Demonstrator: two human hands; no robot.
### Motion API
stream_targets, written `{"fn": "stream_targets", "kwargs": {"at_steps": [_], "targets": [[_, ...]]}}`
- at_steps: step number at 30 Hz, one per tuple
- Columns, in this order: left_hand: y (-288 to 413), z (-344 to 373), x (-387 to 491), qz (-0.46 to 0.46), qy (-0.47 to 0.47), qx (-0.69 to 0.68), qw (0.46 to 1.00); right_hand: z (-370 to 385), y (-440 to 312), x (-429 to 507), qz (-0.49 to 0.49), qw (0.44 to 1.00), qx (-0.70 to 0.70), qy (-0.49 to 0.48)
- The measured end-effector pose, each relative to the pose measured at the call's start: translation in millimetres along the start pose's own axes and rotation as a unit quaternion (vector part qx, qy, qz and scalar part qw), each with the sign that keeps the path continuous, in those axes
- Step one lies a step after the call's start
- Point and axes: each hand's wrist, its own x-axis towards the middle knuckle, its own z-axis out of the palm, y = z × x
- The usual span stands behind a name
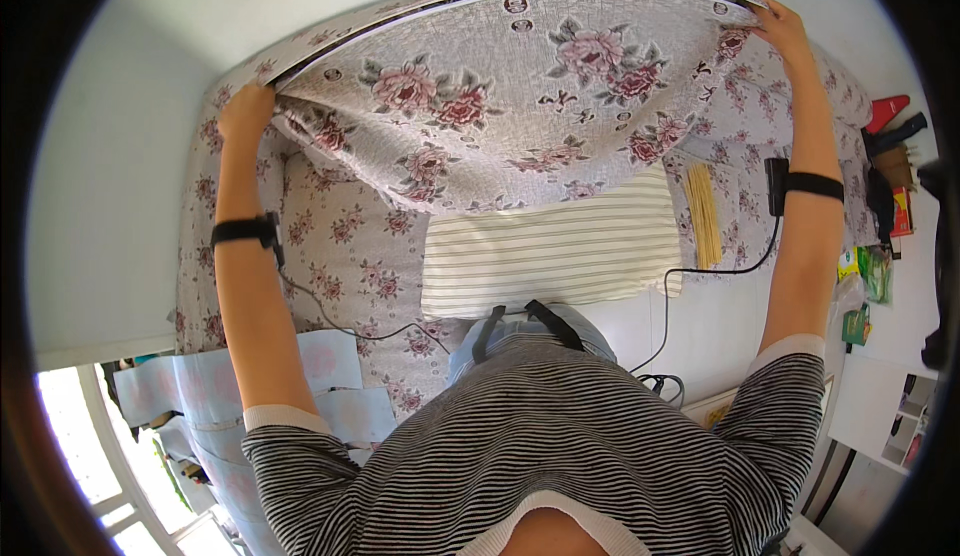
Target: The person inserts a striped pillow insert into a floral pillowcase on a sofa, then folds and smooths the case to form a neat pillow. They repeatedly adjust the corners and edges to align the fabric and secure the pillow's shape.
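Note:
A floral fabric cover [525, 98] with printed roses hangs stretched between my two raised hands, its long upper edge pulled nearly taut and its middle sagging. My left hand [247, 112] grips the cover's left corner. At the far right, my right hand [778, 27] pinches the opposite corner. Below the sagging cloth lies a cream striped cushion or folded cloth [551, 248], partly hidden by it, near my knees. A floral-covered sofa [337, 233] spreads behind and under these. Black bands with small devices and cables are strapped around both my forearms.
A bundle of thin yellow sticks or strands [703, 215] lies right of the striped piece. Bags and small packages [874, 275] stand along the right side, beside a white shelf unit [885, 406]. Pale blue cloth [217, 391] covers something at lower left, near a window.

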Motion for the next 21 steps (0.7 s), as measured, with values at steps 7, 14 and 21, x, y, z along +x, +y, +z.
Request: {"fn": "stream_targets", "kwargs": {"at_steps": [7, 14, 21], "targets": [[107, 14, 41, -0.144, -0.054, -0.769, 0.621, -1, 75, 46, -0.041, 0.989, 0.031, 0.141], [118, -11, -29, -0.013, 0.095, -0.719, 0.688, -62, 61, -44, -0.144, 0.963, -0.073, 0.215], [60, 82, -153, 0.091, -0.127, -0.575, 0.803, -50, 126, -204, -0.052, 0.990, -0.132, -0.014]]}}
